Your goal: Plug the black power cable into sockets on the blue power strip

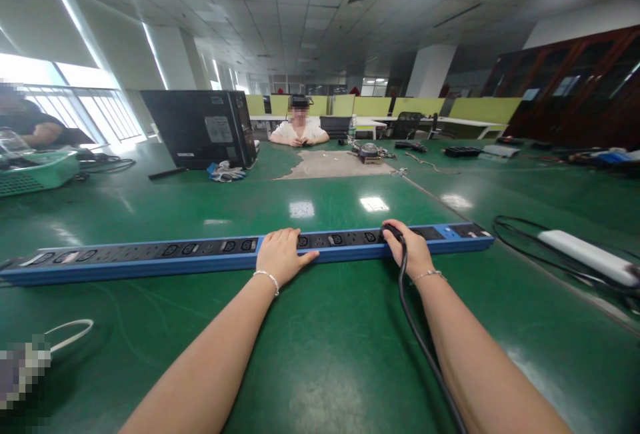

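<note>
A long blue power strip (240,261) with a row of black sockets lies across the green table in front of me. My left hand (281,255) wraps over its middle, fingers on the far side and thumb along the near side. To the right, my right hand (411,251) is closed around a black plug (391,231) against the strip's sockets. The fingers partly hide it, so I cannot tell whether it is seated. From it a black cable (417,334) runs down past my right wrist toward the near edge of view.
A white power strip (590,257) with black cables lies at right. At back left stand a black computer case (195,131), gloves (226,171) and a green basket (37,175). A person (299,129) sits across the table (325,361); another sits far left.
</note>
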{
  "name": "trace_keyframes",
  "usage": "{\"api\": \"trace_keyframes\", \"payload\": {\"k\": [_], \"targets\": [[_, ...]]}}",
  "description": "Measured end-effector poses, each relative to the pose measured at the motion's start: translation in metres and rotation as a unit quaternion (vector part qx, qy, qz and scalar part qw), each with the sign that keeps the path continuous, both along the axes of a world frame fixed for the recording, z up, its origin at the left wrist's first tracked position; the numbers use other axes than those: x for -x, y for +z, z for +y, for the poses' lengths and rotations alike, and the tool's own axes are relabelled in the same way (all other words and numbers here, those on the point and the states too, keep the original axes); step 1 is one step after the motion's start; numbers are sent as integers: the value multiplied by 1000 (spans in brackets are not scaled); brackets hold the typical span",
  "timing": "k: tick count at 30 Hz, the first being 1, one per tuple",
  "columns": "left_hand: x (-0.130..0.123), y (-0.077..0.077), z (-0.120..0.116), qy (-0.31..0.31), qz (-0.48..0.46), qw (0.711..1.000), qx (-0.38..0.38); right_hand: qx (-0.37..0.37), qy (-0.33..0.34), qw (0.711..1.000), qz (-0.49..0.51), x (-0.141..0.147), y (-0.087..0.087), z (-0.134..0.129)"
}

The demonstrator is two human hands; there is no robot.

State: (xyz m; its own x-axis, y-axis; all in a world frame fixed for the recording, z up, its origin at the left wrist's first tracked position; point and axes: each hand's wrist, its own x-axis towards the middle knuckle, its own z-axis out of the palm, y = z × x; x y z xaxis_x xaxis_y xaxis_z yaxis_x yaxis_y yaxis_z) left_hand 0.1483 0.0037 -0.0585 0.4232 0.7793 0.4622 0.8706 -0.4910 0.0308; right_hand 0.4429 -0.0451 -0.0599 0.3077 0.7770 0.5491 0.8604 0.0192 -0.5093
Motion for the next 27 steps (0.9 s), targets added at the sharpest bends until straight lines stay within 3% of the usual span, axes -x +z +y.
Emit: {"api": "trace_keyframes", "payload": {"k": [8,18,24,27], "targets": [[0,2,-1,-3,-5,1000,13,-29,6,997,-76,5,-8,-5],[0,1,-1,-4,2,1000,3,-75,-13,997,-33,11,-20,-3],[0,3,-2,-1,9,1000,5,-129,-21,989,64,17,-2,-3],[0,3,-1,3,13,1000,0,-196,-42,972,125,-4,7,-4]]}}
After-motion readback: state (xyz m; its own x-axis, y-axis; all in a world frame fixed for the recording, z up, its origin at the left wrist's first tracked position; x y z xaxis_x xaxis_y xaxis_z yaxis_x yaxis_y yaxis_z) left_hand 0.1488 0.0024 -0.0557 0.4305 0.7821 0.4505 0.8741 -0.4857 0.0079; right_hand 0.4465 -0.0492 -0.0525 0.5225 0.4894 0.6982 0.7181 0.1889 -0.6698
